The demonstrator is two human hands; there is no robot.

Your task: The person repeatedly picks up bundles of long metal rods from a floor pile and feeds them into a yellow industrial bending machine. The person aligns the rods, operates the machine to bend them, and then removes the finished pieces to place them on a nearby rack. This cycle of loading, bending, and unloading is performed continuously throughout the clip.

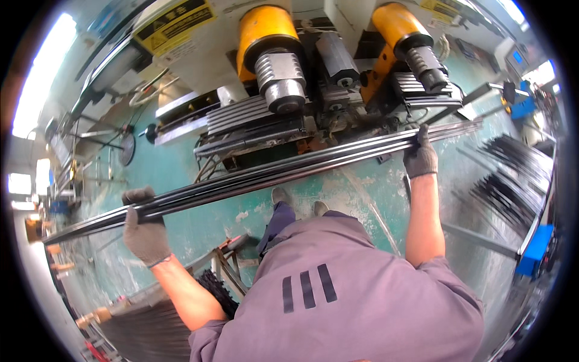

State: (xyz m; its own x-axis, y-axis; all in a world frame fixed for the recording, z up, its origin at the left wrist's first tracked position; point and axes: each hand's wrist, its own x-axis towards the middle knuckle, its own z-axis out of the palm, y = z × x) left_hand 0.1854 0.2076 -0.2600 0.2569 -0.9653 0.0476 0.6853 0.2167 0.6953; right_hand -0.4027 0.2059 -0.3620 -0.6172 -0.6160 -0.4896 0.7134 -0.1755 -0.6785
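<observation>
A bundle of long dark metal tubes (289,164) stretches across in front of me, its left end lower and nearer than its right. My left hand (145,232), in a grey knit glove, is wrapped round the bundle near its left part, thumb on the near side. Toward the other end my right hand (421,155), gloved alike, grips the tubes with the thumb up. The bundle is held off the floor, just short of a machine with yellow cylinders (265,36). How many tubes each hand holds, I cannot tell.
A second yellow cylinder (401,27) sits on the machine at the right. Stacks of dark tubes lie on a rack (512,181) to the right, beside a blue box (535,248). More dark tubes (148,329) are at the lower left. Green worn floor (356,193) shows below.
</observation>
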